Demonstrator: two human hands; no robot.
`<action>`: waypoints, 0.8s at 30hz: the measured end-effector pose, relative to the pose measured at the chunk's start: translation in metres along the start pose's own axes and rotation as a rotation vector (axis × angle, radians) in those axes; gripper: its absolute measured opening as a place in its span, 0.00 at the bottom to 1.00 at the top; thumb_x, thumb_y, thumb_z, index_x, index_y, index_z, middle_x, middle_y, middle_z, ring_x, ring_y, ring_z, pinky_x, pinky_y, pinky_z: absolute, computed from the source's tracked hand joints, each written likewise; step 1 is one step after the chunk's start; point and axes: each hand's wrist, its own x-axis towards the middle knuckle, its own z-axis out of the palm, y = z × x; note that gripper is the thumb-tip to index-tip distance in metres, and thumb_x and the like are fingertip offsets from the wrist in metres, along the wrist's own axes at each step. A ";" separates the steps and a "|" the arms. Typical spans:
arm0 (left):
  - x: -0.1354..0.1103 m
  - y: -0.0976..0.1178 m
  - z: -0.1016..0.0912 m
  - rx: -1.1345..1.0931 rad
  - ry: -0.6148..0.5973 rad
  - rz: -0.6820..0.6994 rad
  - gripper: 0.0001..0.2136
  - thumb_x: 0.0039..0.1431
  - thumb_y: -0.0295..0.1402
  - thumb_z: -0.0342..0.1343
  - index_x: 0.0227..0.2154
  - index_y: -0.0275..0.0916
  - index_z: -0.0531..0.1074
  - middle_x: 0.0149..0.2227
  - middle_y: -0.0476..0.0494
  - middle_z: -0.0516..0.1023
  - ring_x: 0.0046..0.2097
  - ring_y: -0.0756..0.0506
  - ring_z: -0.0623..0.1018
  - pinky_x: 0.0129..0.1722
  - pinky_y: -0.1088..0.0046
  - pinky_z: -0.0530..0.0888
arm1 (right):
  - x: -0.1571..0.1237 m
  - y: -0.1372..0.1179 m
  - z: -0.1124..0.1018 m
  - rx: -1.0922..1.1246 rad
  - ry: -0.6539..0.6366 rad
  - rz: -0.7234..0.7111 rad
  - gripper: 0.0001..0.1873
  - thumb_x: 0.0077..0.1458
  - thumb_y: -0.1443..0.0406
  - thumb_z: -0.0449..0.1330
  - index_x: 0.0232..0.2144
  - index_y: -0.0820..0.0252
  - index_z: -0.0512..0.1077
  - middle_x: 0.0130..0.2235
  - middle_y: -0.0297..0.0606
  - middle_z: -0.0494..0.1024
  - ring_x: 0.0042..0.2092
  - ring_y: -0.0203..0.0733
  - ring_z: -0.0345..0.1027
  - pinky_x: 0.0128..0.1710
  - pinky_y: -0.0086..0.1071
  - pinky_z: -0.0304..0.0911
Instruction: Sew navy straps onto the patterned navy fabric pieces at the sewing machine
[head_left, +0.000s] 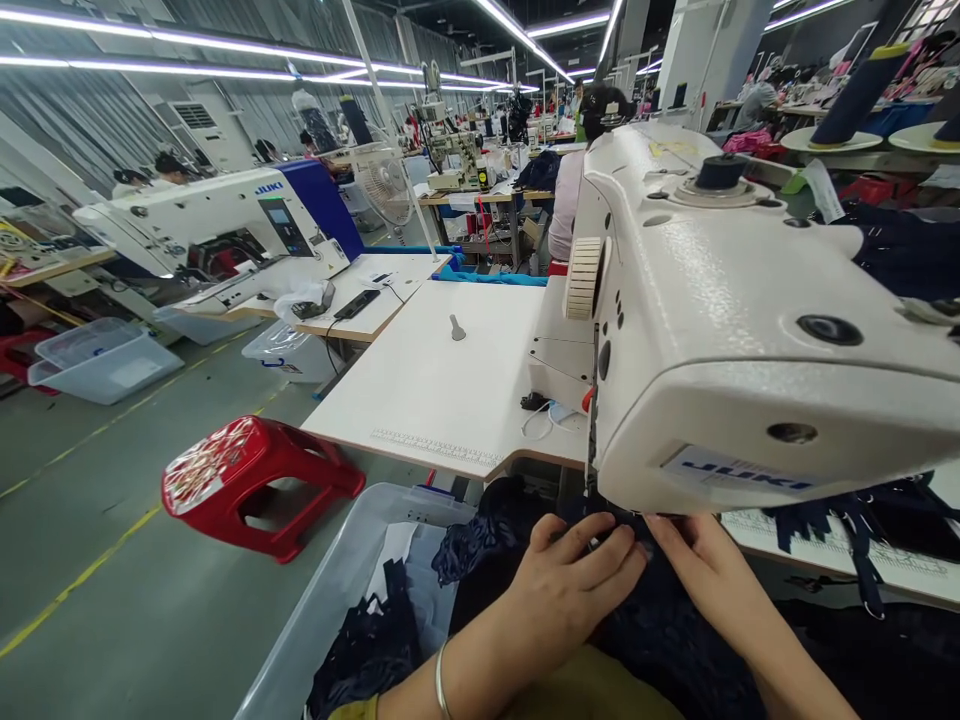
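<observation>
left hand (pixel 577 590): low in the view at about 6 o'clock, fingers stretched out side by side and laid flat on the dark fabric, not closed round it; a silver bangle (pixel 442 682) sits on the wrist.
right hand (pixel 701 570): just at 3 o'clock of the left hand, its fingertips meeting the left's on the same cloth; whether they pinch it cannot be told, as the machine head overhangs them.
dark fabric (pixel 660 640): under both hands, bunched in the lap, its upper edge running beneath the machine head.
sewing machine (pixel 750 320): white, at 12 to 2 o'clock of the hands, blue lettering on its near face, a ribbed cream wheel (pixel 584 279) on its left end.
table (pixel 450 370): white, at 11 o'clock of the hands, a printed ruler along its near edge.
clear bin (pixel 330 590): at 9 o'clock of the left hand, dark cloth pieces inside.
red stool (pixel 247 480): at 9 to 10 o'clock, on the grey floor beyond the bin.
</observation>
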 end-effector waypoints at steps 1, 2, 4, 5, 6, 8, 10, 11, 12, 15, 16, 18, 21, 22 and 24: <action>0.000 0.001 0.000 0.003 0.004 -0.009 0.15 0.68 0.26 0.48 0.55 0.43 0.68 0.54 0.49 0.75 0.60 0.48 0.67 0.53 0.69 0.59 | 0.002 -0.001 -0.003 -0.036 -0.003 -0.018 0.22 0.57 0.51 0.57 0.48 0.57 0.70 0.52 0.45 0.76 0.58 0.52 0.64 0.59 0.46 0.58; 0.001 0.001 0.001 0.006 0.003 -0.016 0.15 0.68 0.27 0.48 0.55 0.43 0.68 0.55 0.49 0.74 0.60 0.47 0.66 0.53 0.69 0.59 | 0.003 -0.003 -0.005 -0.065 0.000 -0.029 0.21 0.57 0.52 0.57 0.47 0.57 0.72 0.51 0.45 0.77 0.58 0.53 0.64 0.59 0.46 0.58; 0.000 0.002 0.001 0.019 -0.011 -0.022 0.16 0.68 0.27 0.48 0.55 0.43 0.67 0.56 0.49 0.73 0.60 0.47 0.66 0.53 0.69 0.59 | 0.007 -0.008 -0.008 -0.100 0.030 -0.038 0.20 0.57 0.53 0.56 0.46 0.58 0.74 0.49 0.45 0.78 0.57 0.54 0.66 0.59 0.46 0.58; 0.000 0.002 0.001 0.031 -0.013 -0.021 0.16 0.67 0.27 0.49 0.56 0.43 0.67 0.56 0.49 0.73 0.60 0.47 0.66 0.53 0.69 0.59 | 0.009 -0.010 -0.008 -0.119 0.040 -0.041 0.19 0.56 0.54 0.56 0.44 0.59 0.75 0.48 0.44 0.79 0.55 0.54 0.67 0.58 0.46 0.59; 0.000 0.002 0.002 0.051 -0.012 -0.015 0.16 0.67 0.27 0.49 0.56 0.43 0.68 0.56 0.49 0.73 0.60 0.47 0.66 0.52 0.69 0.60 | 0.011 -0.012 -0.008 -0.148 0.039 -0.043 0.18 0.55 0.55 0.56 0.42 0.59 0.76 0.46 0.44 0.80 0.54 0.55 0.69 0.56 0.46 0.61; 0.000 0.002 0.003 0.119 0.009 0.001 0.15 0.67 0.28 0.50 0.55 0.44 0.69 0.57 0.49 0.71 0.60 0.47 0.66 0.51 0.69 0.60 | 0.016 -0.014 -0.007 -0.231 0.035 -0.049 0.17 0.54 0.56 0.55 0.36 0.60 0.77 0.41 0.44 0.82 0.50 0.56 0.72 0.52 0.45 0.65; 0.001 0.002 0.004 0.199 0.037 0.005 0.14 0.67 0.31 0.50 0.54 0.44 0.70 0.58 0.49 0.70 0.60 0.46 0.66 0.51 0.69 0.60 | 0.020 -0.013 -0.005 -0.307 0.036 -0.092 0.17 0.54 0.56 0.54 0.33 0.60 0.78 0.39 0.44 0.82 0.47 0.57 0.74 0.49 0.44 0.67; 0.001 0.002 0.005 0.230 0.051 -0.001 0.14 0.67 0.33 0.50 0.53 0.44 0.70 0.59 0.49 0.70 0.59 0.45 0.66 0.51 0.68 0.59 | 0.023 -0.011 -0.004 -0.329 0.050 -0.135 0.17 0.54 0.57 0.54 0.34 0.59 0.79 0.40 0.44 0.82 0.47 0.57 0.74 0.49 0.44 0.67; 0.002 0.002 0.006 0.253 0.062 -0.013 0.14 0.67 0.35 0.50 0.53 0.44 0.71 0.59 0.49 0.69 0.59 0.45 0.66 0.51 0.68 0.59 | 0.025 -0.010 -0.003 -0.340 0.076 -0.186 0.17 0.54 0.57 0.53 0.35 0.59 0.79 0.41 0.45 0.82 0.49 0.57 0.73 0.51 0.45 0.65; 0.005 0.004 0.007 0.282 0.068 -0.050 0.14 0.67 0.39 0.51 0.52 0.44 0.71 0.57 0.48 0.71 0.59 0.44 0.66 0.50 0.68 0.59 | 0.033 -0.002 -0.002 -0.368 0.169 -0.315 0.18 0.53 0.57 0.54 0.39 0.60 0.77 0.45 0.46 0.81 0.54 0.57 0.69 0.56 0.47 0.61; 0.006 0.004 0.007 0.286 0.069 -0.056 0.15 0.67 0.39 0.51 0.52 0.44 0.72 0.56 0.48 0.71 0.58 0.44 0.66 0.50 0.68 0.59 | 0.036 0.001 -0.002 -0.387 0.192 -0.336 0.18 0.53 0.57 0.54 0.39 0.60 0.77 0.45 0.47 0.81 0.54 0.57 0.69 0.56 0.48 0.61; 0.008 0.005 0.007 0.285 0.074 -0.062 0.15 0.67 0.38 0.51 0.52 0.43 0.72 0.55 0.48 0.72 0.58 0.45 0.67 0.50 0.68 0.59 | 0.041 0.006 -0.004 -0.458 0.227 -0.386 0.18 0.54 0.56 0.53 0.37 0.60 0.77 0.42 0.47 0.81 0.52 0.58 0.70 0.54 0.49 0.62; 0.009 0.007 0.008 0.283 0.090 -0.069 0.15 0.67 0.37 0.50 0.52 0.41 0.72 0.55 0.47 0.71 0.57 0.45 0.67 0.50 0.67 0.58 | 0.049 0.011 -0.007 -0.606 0.240 -0.500 0.15 0.53 0.57 0.52 0.28 0.57 0.76 0.36 0.47 0.82 0.48 0.60 0.72 0.52 0.53 0.63; 0.009 0.007 0.009 0.287 0.088 -0.072 0.15 0.66 0.37 0.49 0.53 0.41 0.72 0.56 0.47 0.71 0.57 0.44 0.67 0.50 0.66 0.58 | 0.051 0.012 -0.007 -0.639 0.235 -0.529 0.15 0.53 0.58 0.52 0.25 0.56 0.76 0.33 0.47 0.81 0.48 0.61 0.72 0.52 0.54 0.63; 0.009 0.008 0.012 0.298 0.078 -0.080 0.16 0.66 0.37 0.49 0.53 0.41 0.71 0.56 0.46 0.70 0.57 0.44 0.67 0.50 0.66 0.58 | 0.053 0.011 -0.006 -0.664 0.225 -0.556 0.17 0.55 0.62 0.49 0.20 0.54 0.74 0.29 0.47 0.80 0.47 0.61 0.72 0.51 0.55 0.63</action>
